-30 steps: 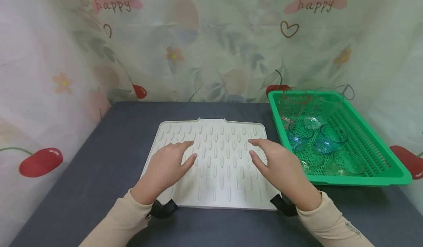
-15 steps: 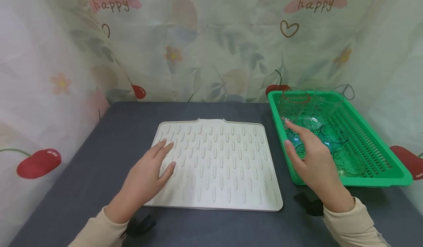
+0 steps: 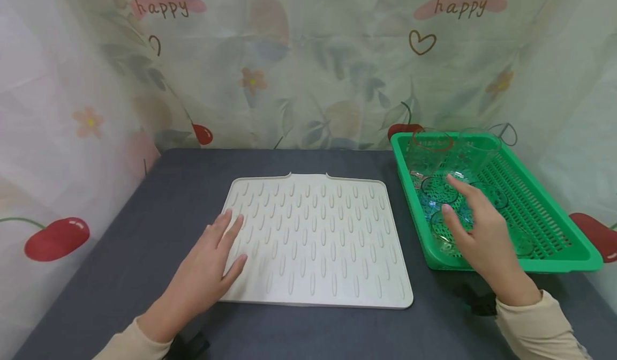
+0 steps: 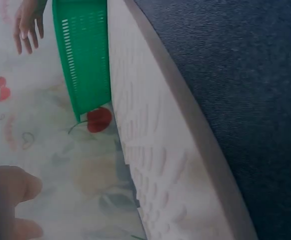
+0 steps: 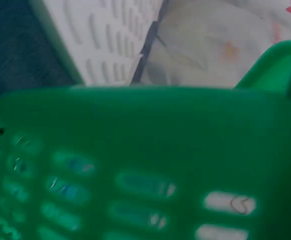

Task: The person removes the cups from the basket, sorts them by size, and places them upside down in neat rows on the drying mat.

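My right hand (image 3: 487,237) hangs over the front of a green plastic basket (image 3: 573,242), thumb and forefinger spread, nothing between them. Under and behind it several drinking glasses stand in the basket: a tall one with a red rim (image 3: 426,156), a tall clear one (image 3: 477,154), blue-tinted ones (image 3: 436,191) and low clear ones (image 3: 445,234). The hand covers parts of the nearer glasses. At the left edge of a white ridged draining mat (image 3: 318,242), my left hand (image 3: 202,266) hovers with straight fingers and holds nothing. In the right wrist view, the basket's wall (image 5: 160,125) fills most of the picture.
A dark cloth (image 3: 144,231) covers the table below the mat and basket. Printed curtains (image 3: 308,70) with cherries and flowers hang behind and on both sides. The basket stands close to the right-hand curtain, to the right of the mat.
From over the mat, my right hand has moved right to above the basket of glasses. My left hand has drawn back left and toward me, to the mat's left edge.
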The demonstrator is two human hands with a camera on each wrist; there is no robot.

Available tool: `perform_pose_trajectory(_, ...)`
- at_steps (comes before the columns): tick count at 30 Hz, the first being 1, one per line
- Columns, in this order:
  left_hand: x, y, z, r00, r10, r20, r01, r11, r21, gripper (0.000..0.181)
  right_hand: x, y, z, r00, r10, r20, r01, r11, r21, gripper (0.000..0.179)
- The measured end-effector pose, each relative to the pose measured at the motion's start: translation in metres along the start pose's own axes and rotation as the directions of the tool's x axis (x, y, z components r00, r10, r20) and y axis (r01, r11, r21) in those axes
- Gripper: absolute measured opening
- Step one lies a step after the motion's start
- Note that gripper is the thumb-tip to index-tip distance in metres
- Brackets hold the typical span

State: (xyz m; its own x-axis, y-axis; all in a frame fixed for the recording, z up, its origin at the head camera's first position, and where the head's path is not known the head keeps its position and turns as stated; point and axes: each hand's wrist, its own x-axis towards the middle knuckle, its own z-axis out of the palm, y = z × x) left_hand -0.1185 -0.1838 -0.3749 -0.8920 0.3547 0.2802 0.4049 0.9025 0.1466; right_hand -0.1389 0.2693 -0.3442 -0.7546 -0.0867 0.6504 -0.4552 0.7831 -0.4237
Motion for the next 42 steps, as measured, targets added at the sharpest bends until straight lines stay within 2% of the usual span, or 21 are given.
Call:
perform_pose_trajectory(7, -0.009, -0.007, 0.014, 0.999, 0.032, 0.029, -0.033, 0.998, 0.052, 0.068, -0.003, 0.014, -0.007, 0.994, 0.060, 0.088, -0.059, 0.998, -0.019, 0.054)
perform_pose_trajectory(11, -0.014, -0.010, 0.021, 0.998, 0.028, 0.056, -0.033, 0.996, 0.089, 0.071, -0.003, 0.021, -0.009, 0.980, 0.105, 0.167, -0.099, 0.994, -0.041, 0.057)
perform_pose_trajectory(15, -0.018, -0.012, 0.027, 0.996, 0.009, 0.093, -0.019, 0.994, 0.111, 0.072, -0.005, 0.027, -0.012, 0.951, 0.170, 0.258, -0.159, 0.985, -0.064, 0.059)
perform_pose_trajectory(20, -0.020, -0.015, 0.034, 0.985, -0.031, 0.168, 0.016, 0.996, 0.091, 0.074, -0.005, 0.031, -0.014, 0.914, 0.231, 0.333, -0.213, 0.973, -0.092, 0.061)
perform_pose_trajectory(29, -0.023, -0.017, 0.036, 0.954, -0.079, 0.288, 0.065, 0.996, 0.060, 0.075, -0.003, 0.032, -0.013, 0.851, 0.309, 0.424, -0.268, 0.951, -0.156, 0.068)
perform_pose_trajectory(35, -0.023, -0.020, 0.036, 0.925, -0.095, 0.368, 0.099, 0.995, 0.009, 0.075, -0.001, 0.032, -0.012, 0.791, 0.368, 0.489, -0.304, 0.930, -0.208, 0.077)
perform_pose_trajectory(38, -0.022, -0.021, 0.036, 0.916, -0.096, 0.390, 0.113, 0.993, -0.020, 0.075, 0.001, 0.033, -0.012, 0.768, 0.379, 0.516, -0.312, 0.925, -0.215, 0.078)
perform_pose_trajectory(42, -0.022, -0.022, 0.034, 0.915, -0.088, 0.393, 0.117, 0.992, -0.051, 0.075, 0.002, 0.034, -0.011, 0.750, 0.380, 0.542, -0.320, 0.925, -0.206, 0.078)
